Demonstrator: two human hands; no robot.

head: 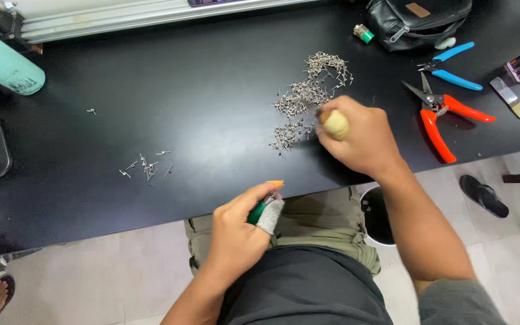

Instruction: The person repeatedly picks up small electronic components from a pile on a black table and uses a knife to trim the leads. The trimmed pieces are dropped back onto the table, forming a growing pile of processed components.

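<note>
My right hand (pixel 359 137) is closed around a pale yellow rounded handle (pixel 335 124), its dark tip touching a big pile of small metal pins (pixel 308 99) on the black tabletop (pixel 200 108). My left hand (pixel 239 232) sits near the table's front edge and grips a green and orange tool (pixel 261 206); one finger wears a grey cloth wrap. A smaller scatter of metal pins (pixel 145 167) lies left of the middle, and a single pin (pixel 91 111) lies farther left.
Orange-handled snips (pixel 443 120) and blue-handled pliers (pixel 452 67) lie at the right. A black bag (pixel 416 21) and a small green-capped item (pixel 363 34) sit at the back. A teal cylinder (pixel 4 63) is at far left. A sandal (pixel 482 195) lies on the floor.
</note>
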